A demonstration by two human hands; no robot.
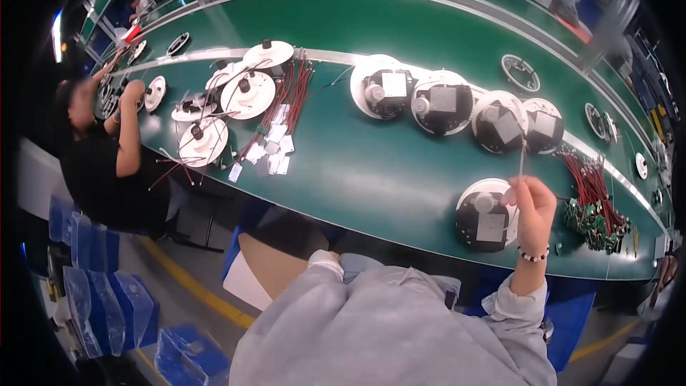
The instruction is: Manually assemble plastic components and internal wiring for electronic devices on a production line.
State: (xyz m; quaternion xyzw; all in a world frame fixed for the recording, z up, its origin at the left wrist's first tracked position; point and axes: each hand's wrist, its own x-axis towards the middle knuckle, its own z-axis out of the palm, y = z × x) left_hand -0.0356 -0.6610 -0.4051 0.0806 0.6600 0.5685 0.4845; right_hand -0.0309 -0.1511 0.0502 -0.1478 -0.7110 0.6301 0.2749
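Observation:
My right hand is raised at the table's front edge, its thumb and fingers pinched on a thin pale strand that points up and away. Just left of that hand, and partly behind it, lies a round white-rimmed unit with a black face, a pale square plate and a round knob. Several similar units stand in a row farther back, some overlapping. My left hand is low, in front of the table edge; the sleeve covers much of it and its fingers do not show.
At right lies a heap of green circuit boards with red wires. Left of centre are red wire bundles, small white plates and white discs. A co-worker sits at far left. Blue bins stand on the floor.

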